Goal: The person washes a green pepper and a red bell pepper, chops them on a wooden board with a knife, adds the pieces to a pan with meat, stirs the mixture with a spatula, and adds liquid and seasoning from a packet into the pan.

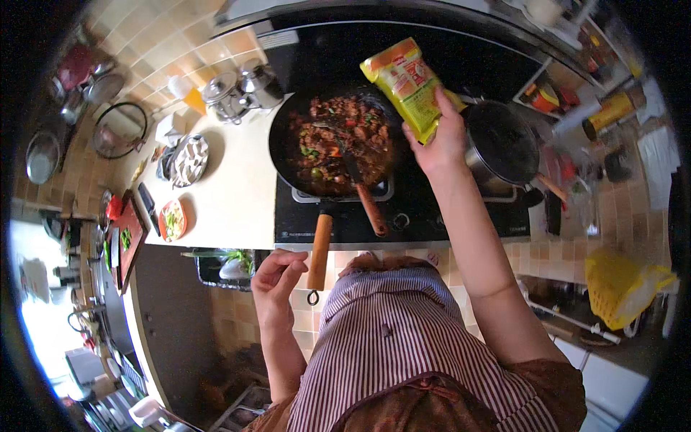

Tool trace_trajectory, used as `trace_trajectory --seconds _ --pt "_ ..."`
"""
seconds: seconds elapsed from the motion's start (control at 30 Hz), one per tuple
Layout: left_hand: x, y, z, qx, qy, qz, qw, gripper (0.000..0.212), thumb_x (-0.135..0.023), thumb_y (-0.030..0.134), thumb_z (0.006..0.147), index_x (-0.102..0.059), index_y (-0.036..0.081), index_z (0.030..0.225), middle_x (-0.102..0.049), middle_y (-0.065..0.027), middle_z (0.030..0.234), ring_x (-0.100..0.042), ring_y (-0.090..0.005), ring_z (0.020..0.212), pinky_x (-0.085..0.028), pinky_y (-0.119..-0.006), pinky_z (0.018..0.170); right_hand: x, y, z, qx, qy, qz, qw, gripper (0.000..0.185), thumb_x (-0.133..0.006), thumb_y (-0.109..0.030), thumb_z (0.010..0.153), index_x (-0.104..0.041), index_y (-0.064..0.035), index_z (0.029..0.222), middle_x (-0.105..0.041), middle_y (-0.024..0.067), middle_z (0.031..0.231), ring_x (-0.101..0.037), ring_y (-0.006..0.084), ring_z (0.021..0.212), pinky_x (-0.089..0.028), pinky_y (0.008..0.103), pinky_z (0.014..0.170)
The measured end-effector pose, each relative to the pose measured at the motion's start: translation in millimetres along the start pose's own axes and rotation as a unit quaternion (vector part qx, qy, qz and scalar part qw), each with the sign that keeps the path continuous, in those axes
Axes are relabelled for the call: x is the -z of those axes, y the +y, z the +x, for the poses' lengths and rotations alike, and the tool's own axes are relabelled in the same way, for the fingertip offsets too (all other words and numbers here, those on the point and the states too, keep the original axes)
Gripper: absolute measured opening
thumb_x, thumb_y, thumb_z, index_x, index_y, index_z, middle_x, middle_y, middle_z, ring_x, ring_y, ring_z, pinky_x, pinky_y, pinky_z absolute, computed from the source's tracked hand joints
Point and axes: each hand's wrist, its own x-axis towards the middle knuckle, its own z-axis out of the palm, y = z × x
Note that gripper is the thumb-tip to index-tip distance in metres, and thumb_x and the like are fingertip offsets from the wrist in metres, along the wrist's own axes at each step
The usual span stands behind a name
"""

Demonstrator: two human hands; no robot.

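My right hand (444, 135) grips a yellow-green printed foil packet (402, 83), held above the stove beside the wok's right rim. A black wok (280, 148) sits on the left burner, filled with a dark reddish minced mixture (345, 127) with green and red pieces. Resting in it is a black spatula with a brown handle (370, 208), which leans over the near rim. The wok's wooden handle (320, 251) points towards me. Just left of that handle is my left hand (278, 272), apart from it, fingers curled and thumb near the forefinger. Whether something small is pinched there is unclear.
A steel saucepan (502, 143) stands on the right burner. Left on the counter are an orange bowl of chopped food (173, 220), a knife (148, 208), a cutting board (131, 240), lidded steel pots (224, 94) and an oil bottle (186, 94). A yellow bag (621, 286) hangs at right.
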Motion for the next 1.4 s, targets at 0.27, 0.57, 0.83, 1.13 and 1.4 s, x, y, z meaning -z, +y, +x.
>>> trace_trajectory --seconds 0.27,0.57,0.83,1.13,1.4 --pt "-42 14 -8 -0.078 -0.088 0.076 0.990 0.003 -0.066 0.002 0.082 -0.066 -0.001 0.083 -0.057 -0.0060 0.078 -0.052 -0.0148 0.071 -0.040 -0.026 0.066 146 18 -67 -0.369 -0.300 0.488 0.731 0.053 -0.069 -0.028 0.090 -0.049 0.0055 0.127 -0.056 0.0050 0.077 -0.055 0.0113 0.055 -0.049 0.0218 0.045" --pt "-133 -3 -20 -0.016 -0.147 0.120 0.982 0.006 -0.058 -0.003 0.081 -0.062 0.001 0.080 -0.055 -0.0028 0.075 -0.048 -0.0108 0.066 -0.037 -0.023 0.060 345 -79 -152 -0.135 -0.149 0.547 0.812 0.027 -0.050 -0.022 0.101 -0.052 0.0009 0.117 -0.052 0.0047 0.065 -0.056 0.0109 0.044 -0.041 0.0216 0.035" --pt "-286 9 -5 -0.202 -0.412 0.266 0.848 0.018 -0.069 -0.004 0.080 -0.071 -0.001 0.098 -0.065 -0.0097 0.091 -0.060 -0.0142 0.072 -0.046 -0.026 0.060 388 -203 -97 -0.023 -0.200 0.454 0.868 0.043 -0.054 -0.035 0.098 -0.049 0.0053 0.113 -0.052 0.0059 0.067 -0.048 0.0111 0.038 -0.039 0.0223 0.031" --pt "-541 -16 63 -0.554 -0.401 0.328 0.652 0.044 -0.072 0.006 0.077 -0.061 0.009 0.120 -0.062 -0.0132 0.117 -0.061 -0.0346 0.105 -0.050 -0.039 0.089 405 -267 26 -0.274 -0.290 0.399 0.826 0.037 -0.042 -0.026 0.101 -0.048 0.0089 0.112 -0.046 0.0071 0.067 -0.044 0.0105 0.037 -0.037 0.0213 0.028" --pt "-596 -65 143 -0.497 -0.533 0.462 0.505 0.011 -0.067 0.019 0.082 -0.072 0.013 0.090 -0.066 -0.0058 0.087 -0.063 -0.0282 0.088 -0.051 -0.039 0.077 421 -248 98 -0.365 -0.226 0.413 0.803 0.049 -0.052 -0.034 0.097 -0.052 0.0108 0.117 -0.056 0.0110 0.075 -0.056 0.0112 0.055 -0.044 0.0182 0.034"
